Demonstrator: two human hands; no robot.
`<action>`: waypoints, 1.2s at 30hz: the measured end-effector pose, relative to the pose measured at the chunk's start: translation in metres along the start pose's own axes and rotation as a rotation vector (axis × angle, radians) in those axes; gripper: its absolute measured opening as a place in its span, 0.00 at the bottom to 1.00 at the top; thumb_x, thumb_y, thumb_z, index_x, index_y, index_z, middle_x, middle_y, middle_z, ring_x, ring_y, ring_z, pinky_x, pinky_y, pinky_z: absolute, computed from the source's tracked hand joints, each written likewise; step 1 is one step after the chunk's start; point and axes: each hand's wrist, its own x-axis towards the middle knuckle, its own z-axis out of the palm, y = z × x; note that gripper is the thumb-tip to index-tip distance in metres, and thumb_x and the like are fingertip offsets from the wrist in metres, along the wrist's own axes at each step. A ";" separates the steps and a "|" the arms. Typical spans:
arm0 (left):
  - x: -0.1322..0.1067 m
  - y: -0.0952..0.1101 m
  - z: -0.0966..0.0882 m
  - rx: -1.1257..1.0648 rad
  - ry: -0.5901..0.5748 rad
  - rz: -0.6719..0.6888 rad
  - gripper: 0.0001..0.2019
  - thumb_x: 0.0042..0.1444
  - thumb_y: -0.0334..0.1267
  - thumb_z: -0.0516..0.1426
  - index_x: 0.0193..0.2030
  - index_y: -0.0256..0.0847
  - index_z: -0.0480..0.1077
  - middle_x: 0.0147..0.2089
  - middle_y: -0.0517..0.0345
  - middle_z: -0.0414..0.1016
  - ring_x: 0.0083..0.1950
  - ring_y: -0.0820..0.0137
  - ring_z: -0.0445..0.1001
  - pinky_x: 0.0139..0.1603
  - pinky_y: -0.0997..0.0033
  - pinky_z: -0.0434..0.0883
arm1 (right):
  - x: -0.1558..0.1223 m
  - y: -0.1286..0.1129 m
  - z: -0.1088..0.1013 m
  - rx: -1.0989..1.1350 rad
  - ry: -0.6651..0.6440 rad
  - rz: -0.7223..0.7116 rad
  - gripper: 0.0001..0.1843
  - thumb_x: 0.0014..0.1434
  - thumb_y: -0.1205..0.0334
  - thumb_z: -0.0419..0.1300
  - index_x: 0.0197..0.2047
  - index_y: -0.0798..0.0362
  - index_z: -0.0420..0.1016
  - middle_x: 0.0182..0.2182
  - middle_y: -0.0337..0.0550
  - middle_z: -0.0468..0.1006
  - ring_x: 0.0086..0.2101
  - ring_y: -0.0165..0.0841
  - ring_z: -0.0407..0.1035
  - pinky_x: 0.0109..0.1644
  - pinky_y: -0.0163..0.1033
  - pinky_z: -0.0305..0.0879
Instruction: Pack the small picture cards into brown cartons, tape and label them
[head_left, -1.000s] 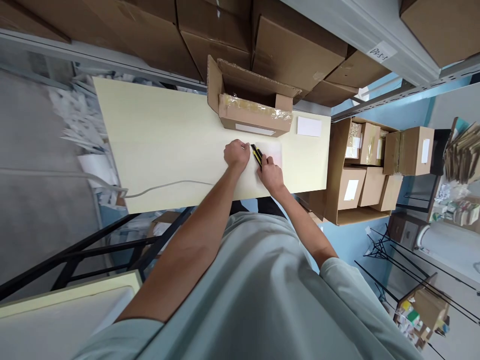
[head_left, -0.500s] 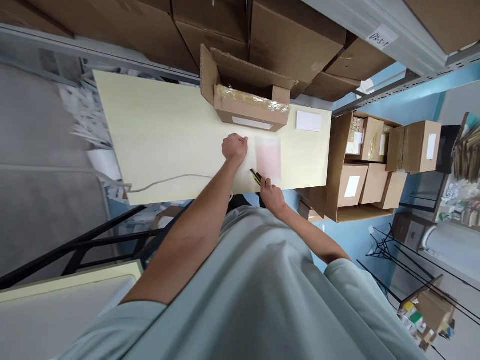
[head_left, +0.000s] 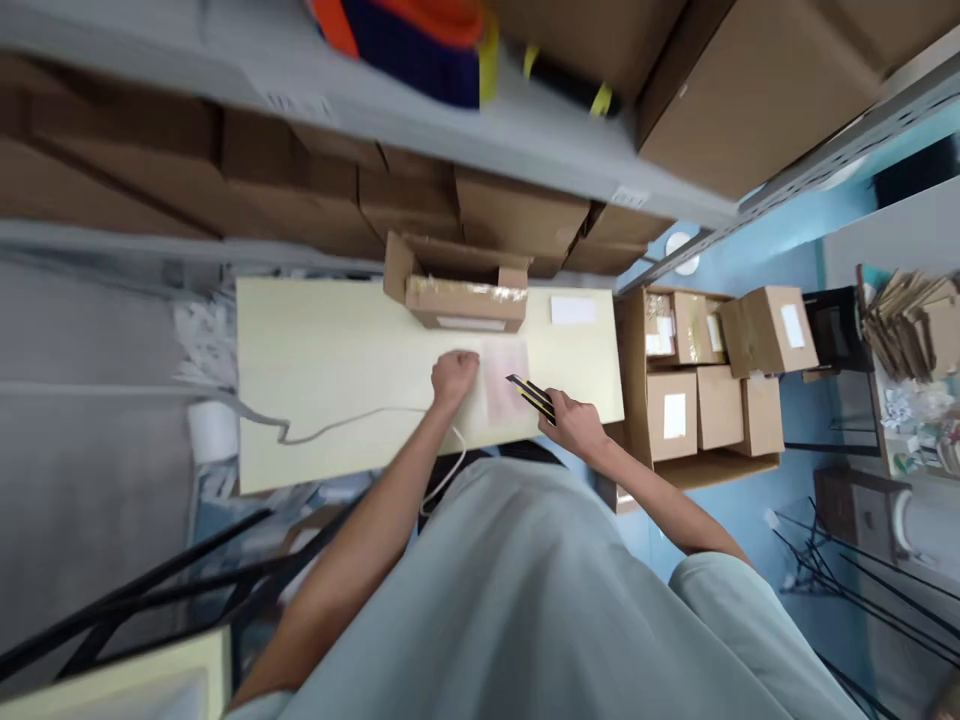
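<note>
My right hand (head_left: 574,425) is closed around a black and yellow utility knife (head_left: 537,398), its tip pointing up and left over a pinkish flat packet or sheet (head_left: 504,385). This pink piece lies on the cream tabletop (head_left: 322,370) and looks blurred. Just left of it, my left hand (head_left: 453,378) is curled closed; whatever its fingers may hold is hidden. Behind both hands an open cardboard box (head_left: 466,303) stands with its flaps up and tape along its front edge.
A white paper slip (head_left: 573,310) lies right of the box. A pale cable (head_left: 352,418) crosses the tabletop. At right, a large carton (head_left: 636,380) holds several smaller boxes. Above the table's back edge runs a metal shelf (head_left: 420,135) with cartons and an orange and navy object (head_left: 420,50).
My view has tilted up, showing more of the upper shelf. The right hand with the utility knife has moved right and away from the table's front edge. The left hand stays closed beside the pink piece.
</note>
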 end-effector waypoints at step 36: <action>-0.062 -0.046 0.049 -0.104 0.095 -0.146 0.21 0.71 0.35 0.55 0.67 0.34 0.76 0.70 0.34 0.78 0.71 0.51 0.77 0.75 0.54 0.70 | 0.108 0.086 0.041 0.565 0.033 0.234 0.18 0.72 0.67 0.56 0.59 0.57 0.82 0.55 0.54 0.88 0.51 0.39 0.83 0.62 0.42 0.73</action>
